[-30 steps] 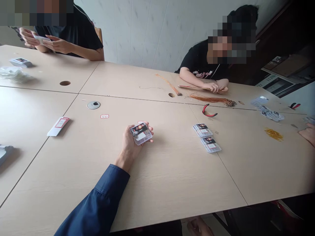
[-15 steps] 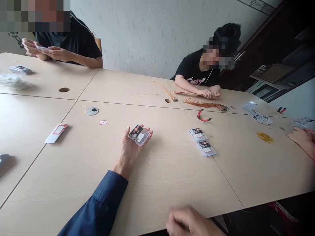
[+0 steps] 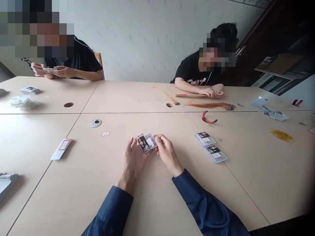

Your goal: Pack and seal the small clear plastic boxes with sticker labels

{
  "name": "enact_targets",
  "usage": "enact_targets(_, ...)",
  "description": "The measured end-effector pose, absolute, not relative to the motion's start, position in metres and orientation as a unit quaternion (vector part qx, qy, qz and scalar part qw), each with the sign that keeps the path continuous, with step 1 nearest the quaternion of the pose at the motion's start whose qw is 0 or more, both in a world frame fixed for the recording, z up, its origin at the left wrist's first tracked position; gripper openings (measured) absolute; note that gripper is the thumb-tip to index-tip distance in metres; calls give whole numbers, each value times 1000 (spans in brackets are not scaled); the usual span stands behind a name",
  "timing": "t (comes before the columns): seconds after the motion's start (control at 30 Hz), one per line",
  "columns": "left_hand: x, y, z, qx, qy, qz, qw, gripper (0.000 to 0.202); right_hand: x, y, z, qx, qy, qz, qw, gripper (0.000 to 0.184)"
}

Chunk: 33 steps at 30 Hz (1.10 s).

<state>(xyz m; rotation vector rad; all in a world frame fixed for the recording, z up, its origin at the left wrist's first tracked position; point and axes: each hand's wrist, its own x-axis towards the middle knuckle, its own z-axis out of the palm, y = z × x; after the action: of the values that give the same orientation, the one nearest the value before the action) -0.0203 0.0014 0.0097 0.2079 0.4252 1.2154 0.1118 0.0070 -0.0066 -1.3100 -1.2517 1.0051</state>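
Observation:
A small flat clear plastic case (image 3: 149,141) with a black printed label and a white patch is held between my two hands above the table. My left hand (image 3: 134,159) cradles it from below and the left, palm up, thumb raised beside it. The thumb and fingers of my right hand (image 3: 168,152) pinch its right edge. What lies inside the case is too small to make out. To the right, similar labelled cases lie in two neighbouring piles, a farther one (image 3: 204,139) and a nearer one (image 3: 216,154). A small red-bordered sticker (image 3: 105,133) lies on the table left of my hands.
White cards with a red-framed label (image 3: 61,149) lie to the left, near a round metal cover (image 3: 94,123). Red-handled pliers (image 3: 209,118), orange-brown strands (image 3: 211,105) and yellow strips (image 3: 282,135) lie to the right. Two people sit across the table (image 3: 157,203), handling things.
My right hand has come up from the table's near edge and taken hold of the case's right side. The case has turned in my left hand. The camera view has shifted.

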Motion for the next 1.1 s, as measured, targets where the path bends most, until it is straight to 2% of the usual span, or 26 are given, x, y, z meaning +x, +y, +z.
enact_targets(0.2, -16, -1, 9, 66, 242, 525, 814, 33, 113, 2, -8, -555, -602, 299, 490, 36)
enact_targets(0.33, -18, -1, 12, 89, 248, 480, 837, 43, 116, -1, -3, -571, -632, 182, 492, 27)
enact_targets(0.43, -18, -1, 13, 111, 252, 500, 821, 45, 114, -6, 1, -576, -629, 144, 502, 17)
enact_targets(0.53, -15, -2, 12, 123, 272, 536, 790, 36, 109, -12, 6, -574, -619, 194, 500, 13)
enact_targets(0.67, -7, -3, 9, 144, 297, 564, 757, 24, 104, -15, 7, -570, -620, 278, 462, 20)
enact_targets(1.1, -5, -7, 5, 165, 304, 554, 757, 22, 106, -9, 0, -556, -654, 257, 444, 17)
